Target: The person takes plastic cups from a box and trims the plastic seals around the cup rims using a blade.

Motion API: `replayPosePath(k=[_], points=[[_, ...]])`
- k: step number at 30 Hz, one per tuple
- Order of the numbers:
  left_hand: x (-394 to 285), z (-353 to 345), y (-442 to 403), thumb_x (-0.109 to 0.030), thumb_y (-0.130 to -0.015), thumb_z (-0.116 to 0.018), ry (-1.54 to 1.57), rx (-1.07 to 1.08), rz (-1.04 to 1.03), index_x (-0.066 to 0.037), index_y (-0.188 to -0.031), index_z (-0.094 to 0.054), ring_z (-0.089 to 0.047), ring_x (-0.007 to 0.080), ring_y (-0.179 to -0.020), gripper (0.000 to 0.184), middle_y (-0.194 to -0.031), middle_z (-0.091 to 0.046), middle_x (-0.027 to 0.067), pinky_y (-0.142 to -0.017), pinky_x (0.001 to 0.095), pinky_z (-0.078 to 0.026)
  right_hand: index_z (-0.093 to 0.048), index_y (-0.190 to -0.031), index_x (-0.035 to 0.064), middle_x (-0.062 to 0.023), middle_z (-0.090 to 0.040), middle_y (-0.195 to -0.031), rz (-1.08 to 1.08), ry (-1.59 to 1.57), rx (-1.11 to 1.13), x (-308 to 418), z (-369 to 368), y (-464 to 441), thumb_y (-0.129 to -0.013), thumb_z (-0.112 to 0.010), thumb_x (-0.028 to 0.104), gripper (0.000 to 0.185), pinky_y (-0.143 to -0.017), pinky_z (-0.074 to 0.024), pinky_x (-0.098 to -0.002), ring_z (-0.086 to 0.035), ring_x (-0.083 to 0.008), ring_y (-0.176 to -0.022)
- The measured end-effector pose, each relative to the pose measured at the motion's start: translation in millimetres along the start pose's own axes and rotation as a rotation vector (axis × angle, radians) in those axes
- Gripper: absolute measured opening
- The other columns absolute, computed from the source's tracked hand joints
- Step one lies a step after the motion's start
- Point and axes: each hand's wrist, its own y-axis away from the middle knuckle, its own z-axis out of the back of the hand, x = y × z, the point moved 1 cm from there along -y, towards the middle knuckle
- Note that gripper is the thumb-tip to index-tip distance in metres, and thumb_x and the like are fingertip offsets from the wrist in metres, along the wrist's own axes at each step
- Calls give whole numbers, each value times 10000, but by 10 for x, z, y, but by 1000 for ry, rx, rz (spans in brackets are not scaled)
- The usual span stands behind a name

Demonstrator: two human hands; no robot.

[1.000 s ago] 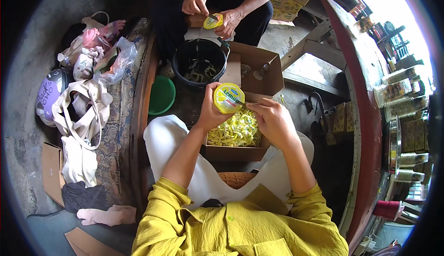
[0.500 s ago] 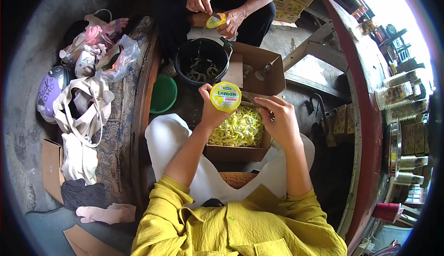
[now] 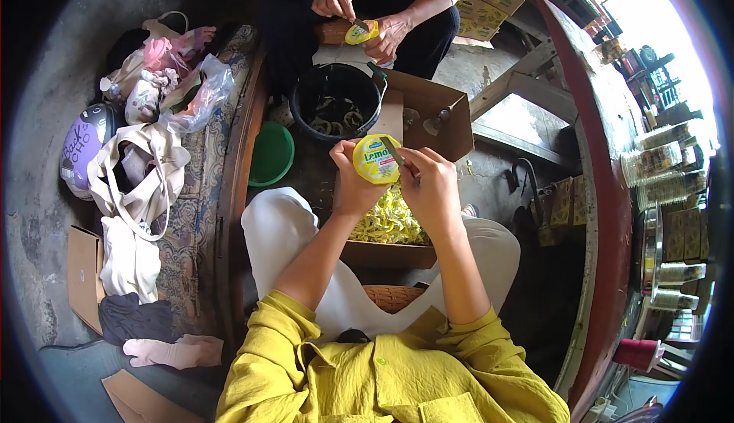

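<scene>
My left hand (image 3: 353,182) is closed around a plastic cup with a yellow "Lemon" lid (image 3: 373,164), its printed top facing me. My right hand (image 3: 430,182) grips a small knife (image 3: 393,149), whose dark blade lies against the right side of the lid. The handle is mostly hidden by my fingers. Below both hands is a cardboard box (image 3: 386,255) filled with yellow-green trimmed strips (image 3: 390,220).
Opposite me, a person's hands (image 3: 388,37) hold a similar yellow-lidded piece and a knife. Between us stand a black bucket (image 3: 302,121) and an open carton (image 3: 459,128). A green basin (image 3: 272,155) lies left, a red-edged table (image 3: 612,216) right.
My right hand has moved left and up to the cup, bringing the knife blade onto the lid. The cup has shifted slightly right in my left hand.
</scene>
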Motion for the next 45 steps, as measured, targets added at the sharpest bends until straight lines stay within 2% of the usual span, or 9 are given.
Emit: replayPosePath(k=[1, 4, 7, 13, 16, 28, 45], points=[[-8, -9, -3, 28, -577, -746, 17, -17, -12, -87, -1080, -172, -465, 169, -992, 772, -1056, -377, 106, -861, 292, -409, -631, -940, -2, -124, -579, -719, -2, -10, -4, 3, -28, -8, -686, -591, -39, 259, -563, -480, -281, -582, -208, -576], [-79, -20, -9, -21, -584, -759, 62, -66, 36, -61, -1066, -184, -487, 176, -963, 751, -1044, -410, 125, -843, 299, -410, -637, -934, 32, -146, -590, -796, -85, -10, 63, 47, -64, -27, -674, -569, -12, 273, -635, -485, -381, -591, -319, -696], [-124, -6, -28, -24, -578, -767, 55, -70, 96, -69, -1084, -190, -483, 175, -956, 769, -1036, -408, 123, -844, 297, -408, -641, -934, 30, -150, -593, -803, -85, 8, 88, 73, -90, -37, -671, -569, -12, 276, -638, -487, -382, -595, -320, -699], [-81, -14, -42, -34, -574, -774, 49, -95, 48, -71, -1143, -181, -467, 178, -969, 822, -1050, -398, 117, -848, 296, -404, -647, -914, 20, -154, -599, -819, -64, -8, 73, 76, -133, -45, -673, -557, -14, 260, -649, -493, -379, -602, -323, -703], [-72, -26, -46, -36, -573, -774, 63, -100, 81, -67, -1155, -179, -460, 181, -981, 833, -1062, -393, 116, -857, 298, -399, -646, -903, 7, -133, -581, -726, 21, 24, 16, 60, -155, -50, -674, -596, -34, 239, -540, -475, -305, -577, -234, -550], [-65, -11, -27, -55, -562, -786, 69, -34, 54, -62, -1176, -172, -456, 191, -999, 869, -1070, -392, 121, -886, 313, -385, -650, -901, 11, -153, -585, -762, 26, 91, 62, 107, -114, -84, -646, -562, -47, 276, -591, -481, -356, -583, -313, -621], [-106, 2, -46, -33, -560, -776, 96, -64, 58, -60, -1188, -182, -453, 187, -997, 864, -1068, -395, 105, -890, 317, -379, -657, -869, 15, -149, -600, -769, -2, 138, 137, 147, -70, -54, -651, -561, -25, 242, -631, -494, -362, -602, -305, -670]])
